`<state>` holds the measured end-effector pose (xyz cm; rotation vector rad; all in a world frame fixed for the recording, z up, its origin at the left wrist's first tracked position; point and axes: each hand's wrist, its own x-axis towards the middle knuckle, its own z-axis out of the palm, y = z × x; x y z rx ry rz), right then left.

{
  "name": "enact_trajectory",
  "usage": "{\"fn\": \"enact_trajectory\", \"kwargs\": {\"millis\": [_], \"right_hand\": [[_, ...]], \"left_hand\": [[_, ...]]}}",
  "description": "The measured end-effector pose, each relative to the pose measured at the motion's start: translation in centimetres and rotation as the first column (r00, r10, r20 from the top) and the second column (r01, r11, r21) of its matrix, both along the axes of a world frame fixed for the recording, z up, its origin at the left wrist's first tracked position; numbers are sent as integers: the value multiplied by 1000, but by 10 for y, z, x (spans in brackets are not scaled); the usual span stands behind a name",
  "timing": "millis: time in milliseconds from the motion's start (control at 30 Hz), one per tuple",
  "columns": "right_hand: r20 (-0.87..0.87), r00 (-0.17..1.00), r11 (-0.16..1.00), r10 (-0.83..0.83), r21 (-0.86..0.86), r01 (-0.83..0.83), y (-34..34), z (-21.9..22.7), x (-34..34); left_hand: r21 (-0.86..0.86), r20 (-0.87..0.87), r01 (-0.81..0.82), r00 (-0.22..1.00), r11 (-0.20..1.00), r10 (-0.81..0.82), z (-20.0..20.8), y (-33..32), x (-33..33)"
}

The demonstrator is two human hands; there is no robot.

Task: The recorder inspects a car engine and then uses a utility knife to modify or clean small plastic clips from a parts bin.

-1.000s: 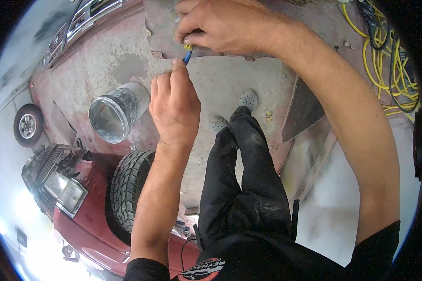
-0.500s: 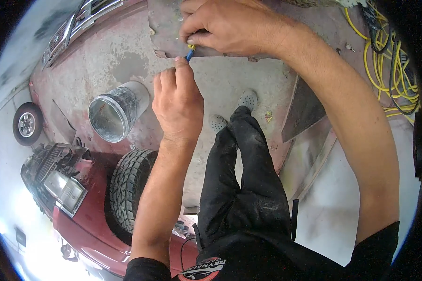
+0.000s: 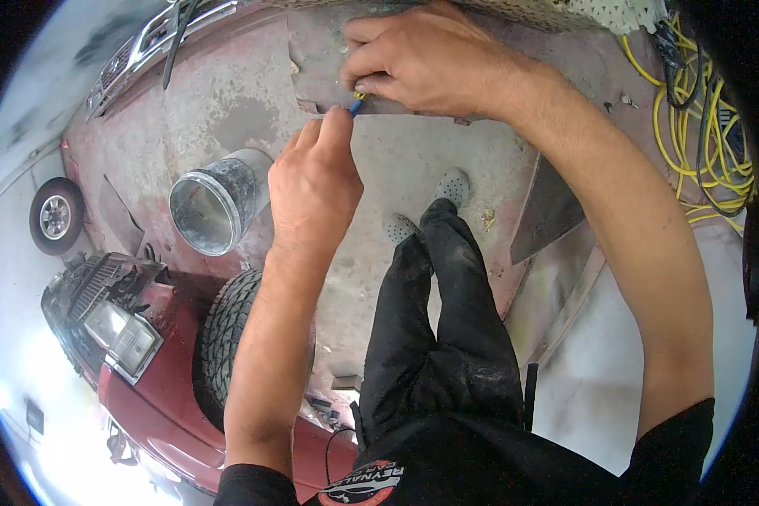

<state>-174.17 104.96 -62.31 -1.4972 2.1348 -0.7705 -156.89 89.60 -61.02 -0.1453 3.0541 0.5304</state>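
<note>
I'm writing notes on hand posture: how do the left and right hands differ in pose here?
The left hand points forward, away from the body, while the right hand comes across from the right, fingers toward the left. The left hand grips a small blue piece; the right hand's fingers close at a small yellow piece next to it. Both hands are bare, with fingers curled.

Small slim object (image 3: 357, 104), partly hidden; blue end (image 3: 355, 108) at left hand (image 3: 319, 175), yellow end (image 3: 360, 95) at right hand (image 3: 426, 63)
</note>
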Motion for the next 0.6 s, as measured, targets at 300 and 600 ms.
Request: {"fn": "enact_trajectory", "kwargs": {"millis": [300,600], "right_hand": [[0,1000,1000,8,19,-8,0,13,-3],[-95,990,994,-103,-30,101,0,8,8]], "left_hand": [[31,-123,118,986,993,-113,-11,-23,-1],[-187,-190,254,939,949,-288,-10,-30,4]]}}
